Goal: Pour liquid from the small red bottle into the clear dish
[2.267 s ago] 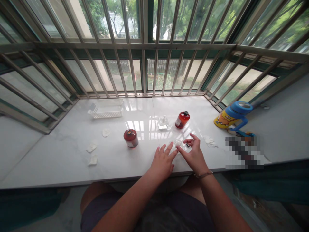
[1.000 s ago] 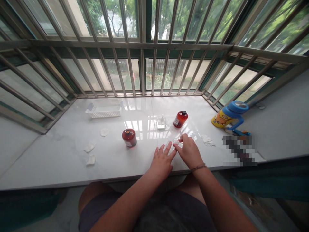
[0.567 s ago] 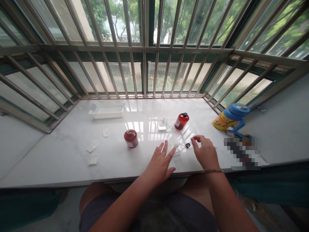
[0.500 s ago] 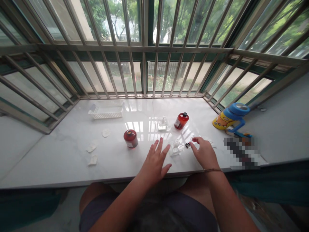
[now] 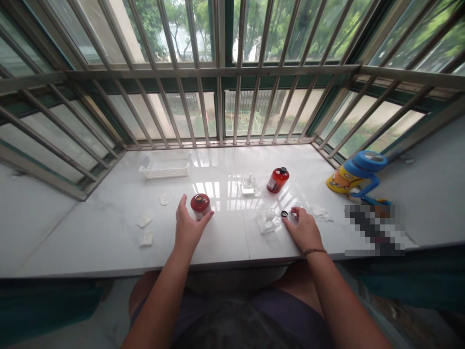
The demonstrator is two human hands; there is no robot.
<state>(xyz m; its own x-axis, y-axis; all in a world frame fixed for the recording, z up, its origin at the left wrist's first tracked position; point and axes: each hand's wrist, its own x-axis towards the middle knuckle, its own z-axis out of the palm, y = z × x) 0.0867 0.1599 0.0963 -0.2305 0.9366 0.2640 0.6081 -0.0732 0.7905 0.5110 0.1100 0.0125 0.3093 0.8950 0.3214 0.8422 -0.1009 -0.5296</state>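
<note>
Left hand (image 5: 189,229) now around open bottle (image 5: 200,204)

The far side of the bench (image 5: 101,208) is bounded by metal bars (image 5: 203,72), through which trees (image 5: 250,29) are seen. A white perforated basket (image 5: 167,171) is set near them; a blue-and-yellow jug (image 5: 353,175) is placed at the right.

Soft daylight, hard glare

Daylight reaches me from the windows (image 5: 250,41) ahead, which pale to near white in spots. The glossy table (image 5: 109,232) throws back their barred shape as glare, bright just past the bottle (image 5: 200,202) by my left grip (image 5: 188,228). Below the table's near edge, my legs (image 5: 279,310) sit in dim shade. The bars (image 5: 237,111) stretch and lean at the sides, leaves (image 5: 149,24) outside look soft, and blocky pixels hide a patch (image 5: 374,230) at right.
</note>
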